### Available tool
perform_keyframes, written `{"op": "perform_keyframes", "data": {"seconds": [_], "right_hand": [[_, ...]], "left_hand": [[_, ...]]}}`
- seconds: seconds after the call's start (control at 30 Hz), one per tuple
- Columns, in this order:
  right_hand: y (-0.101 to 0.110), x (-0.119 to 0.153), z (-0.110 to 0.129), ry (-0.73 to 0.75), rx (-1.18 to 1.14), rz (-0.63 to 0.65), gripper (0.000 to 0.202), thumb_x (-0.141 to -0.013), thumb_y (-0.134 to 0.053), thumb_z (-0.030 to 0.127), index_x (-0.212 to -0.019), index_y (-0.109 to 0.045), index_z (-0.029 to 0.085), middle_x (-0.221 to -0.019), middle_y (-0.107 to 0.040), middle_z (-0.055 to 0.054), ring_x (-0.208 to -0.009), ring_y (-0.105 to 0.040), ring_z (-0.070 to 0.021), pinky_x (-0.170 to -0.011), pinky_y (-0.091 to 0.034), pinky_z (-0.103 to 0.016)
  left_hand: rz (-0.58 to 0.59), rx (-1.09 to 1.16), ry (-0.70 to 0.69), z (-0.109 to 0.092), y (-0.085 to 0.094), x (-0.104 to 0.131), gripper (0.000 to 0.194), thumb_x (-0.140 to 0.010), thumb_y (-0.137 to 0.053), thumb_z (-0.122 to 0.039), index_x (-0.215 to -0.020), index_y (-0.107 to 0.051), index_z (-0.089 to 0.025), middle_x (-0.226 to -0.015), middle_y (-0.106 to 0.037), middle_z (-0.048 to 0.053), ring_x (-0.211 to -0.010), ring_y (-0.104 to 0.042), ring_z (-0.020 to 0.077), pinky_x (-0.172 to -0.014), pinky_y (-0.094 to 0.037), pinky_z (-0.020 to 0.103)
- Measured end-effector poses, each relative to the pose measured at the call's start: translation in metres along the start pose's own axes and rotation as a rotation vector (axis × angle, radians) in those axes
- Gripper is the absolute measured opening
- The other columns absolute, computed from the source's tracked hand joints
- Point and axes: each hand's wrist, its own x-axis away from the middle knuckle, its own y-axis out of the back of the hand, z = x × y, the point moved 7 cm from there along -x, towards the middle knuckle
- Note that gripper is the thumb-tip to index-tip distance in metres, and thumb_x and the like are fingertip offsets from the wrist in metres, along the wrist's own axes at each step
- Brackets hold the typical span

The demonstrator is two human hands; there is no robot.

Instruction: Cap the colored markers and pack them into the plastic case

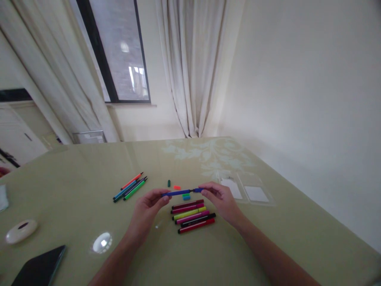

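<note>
Between my hands is a blue marker [179,192], held level above the table. My left hand [145,210] pinches its barrel at the left end. The fingers of my right hand [220,198] are closed on its blue cap [197,190], which is apart from the barrel, with the dark tip showing at the gap. Just below lie several capped markers in a rough row, among them a yellow-green marker [189,213], a black marker [198,220] and a red marker [196,226]. Loose caps lie behind the blue marker: a dark green cap [169,183], an orange cap [177,188] and a light blue cap [186,198].
Several uncapped markers, one of them orange [131,181], lie together left of my hands. A clear plastic case [242,186] with white cards sits at the right. A dark tablet or phone [38,266], a cream oval object [21,231] and a shiny round object [101,242] occupy the left front.
</note>
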Motion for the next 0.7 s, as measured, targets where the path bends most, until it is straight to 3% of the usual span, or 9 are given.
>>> {"op": "perform_keyframes", "data": {"seconds": [0.43,0.7], "right_hand": [[-0.006,0.008,0.011,0.048,0.099,0.036,0.025,-0.095,-0.070,0.043,-0.104,-0.081,0.022,-0.091,-0.079,-0.005,-0.083,-0.072,-0.0213,-0.075,-0.055,-0.031],[-0.009,0.011,0.021,0.064,0.142,0.082,0.026,-0.096,-0.067,0.045,-0.103,-0.082,0.025,-0.089,-0.078,-0.006,-0.081,-0.071,-0.0223,-0.073,-0.055,-0.033]], "left_hand": [[0.036,-0.010,0.023,-0.009,-0.014,0.010,0.037,-0.070,-0.089,-0.045,-0.097,-0.082,-0.020,-0.097,-0.083,0.009,-0.091,-0.078,0.0250,-0.086,-0.063,0.034],[0.018,-0.041,0.040,-0.017,-0.014,0.014,0.036,-0.068,-0.088,-0.045,-0.094,-0.083,-0.021,-0.095,-0.083,0.009,-0.091,-0.078,0.0276,-0.086,-0.064,0.036]]}}
